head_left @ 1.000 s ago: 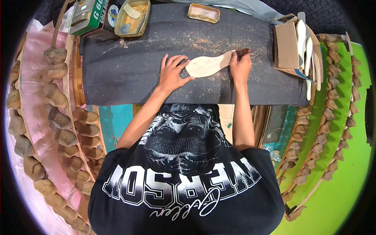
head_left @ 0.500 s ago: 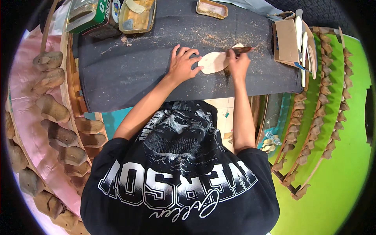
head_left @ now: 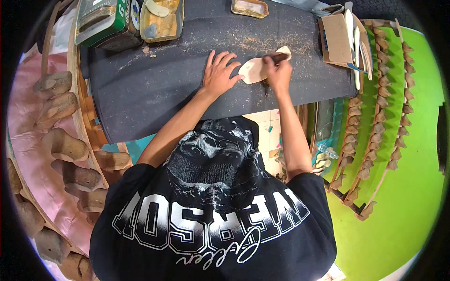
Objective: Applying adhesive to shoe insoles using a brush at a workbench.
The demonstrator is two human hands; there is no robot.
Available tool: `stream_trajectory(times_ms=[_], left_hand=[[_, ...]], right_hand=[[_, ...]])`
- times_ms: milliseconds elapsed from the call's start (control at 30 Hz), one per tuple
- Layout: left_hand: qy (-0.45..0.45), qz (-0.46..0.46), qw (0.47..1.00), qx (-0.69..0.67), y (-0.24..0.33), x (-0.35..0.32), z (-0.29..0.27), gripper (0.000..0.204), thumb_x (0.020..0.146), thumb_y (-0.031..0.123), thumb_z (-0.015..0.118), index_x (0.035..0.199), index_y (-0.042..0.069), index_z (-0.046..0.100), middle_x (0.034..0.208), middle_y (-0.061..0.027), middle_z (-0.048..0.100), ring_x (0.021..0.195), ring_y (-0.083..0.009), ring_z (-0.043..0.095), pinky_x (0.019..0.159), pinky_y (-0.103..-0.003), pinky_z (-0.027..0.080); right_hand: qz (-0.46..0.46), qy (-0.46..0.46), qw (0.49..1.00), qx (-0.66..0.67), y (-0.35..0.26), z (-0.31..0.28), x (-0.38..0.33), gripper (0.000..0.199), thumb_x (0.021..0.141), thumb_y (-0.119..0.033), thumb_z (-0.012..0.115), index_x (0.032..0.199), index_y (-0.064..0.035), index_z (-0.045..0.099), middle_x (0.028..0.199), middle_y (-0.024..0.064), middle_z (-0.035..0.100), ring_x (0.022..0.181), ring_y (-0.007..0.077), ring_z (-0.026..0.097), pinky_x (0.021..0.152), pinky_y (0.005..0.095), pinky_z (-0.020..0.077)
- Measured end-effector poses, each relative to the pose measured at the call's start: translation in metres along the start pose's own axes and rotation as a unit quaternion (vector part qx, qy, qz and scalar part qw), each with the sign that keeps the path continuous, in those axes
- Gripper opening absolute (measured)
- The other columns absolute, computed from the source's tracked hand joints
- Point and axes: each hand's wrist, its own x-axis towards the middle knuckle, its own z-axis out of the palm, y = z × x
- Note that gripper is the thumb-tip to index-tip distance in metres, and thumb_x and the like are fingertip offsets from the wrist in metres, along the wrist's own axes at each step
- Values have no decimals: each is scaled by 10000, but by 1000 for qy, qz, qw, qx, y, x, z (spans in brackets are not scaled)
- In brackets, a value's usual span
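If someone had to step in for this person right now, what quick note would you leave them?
Left hand: flat on the dark work mat, fingers pinning the pale sole-shaped piece.
Right hand: closed on a dark-handled tool, working on the piece.
Nearby: open tins at the far edge, cardboard and more pale pieces at right, shavings scattered on the mat.
Done: some material scraped off. Left: cannot tell how much.

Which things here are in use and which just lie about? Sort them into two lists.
In use:
left hand pressing down the pale sole-shaped piece
right hand gripping a dark tool

Lying about:
green tin
open tin
small tray
cardboard box
wooden shoe lasts
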Motion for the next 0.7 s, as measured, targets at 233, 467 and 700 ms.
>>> stream_trajectory(times_ms=[233,467,700], left_hand=[[4,-16,1000,-6,-3,-1,1,377,841,462,841,1002,153,696,1384,-10,639,1420,-251,503,1274,-565,232],[-7,-27,999,-24,1,-1,-4,366,825,424,860,976,143,681,1390,-1,636,1416,-243,507,1280,-556,249],[-6,-27,999,-28,1,0,-4,358,808,378,876,1025,140,719,1380,-21,636,1419,-246,500,1288,-554,242]], right_hand=[[-33,-185,982,9,-30,7,-19,197,934,-114,749,1088,10,752,964,188,784,895,316,783,810,400,595],[-171,-47,979,-105,-15,12,-7,118,920,-39,697,1032,-1,708,1028,199,755,879,409,731,783,462,578],[-4,-139,989,49,-28,16,-28,223,923,-130,766,1081,28,772,985,202,790,895,345,778,783,390,599]])
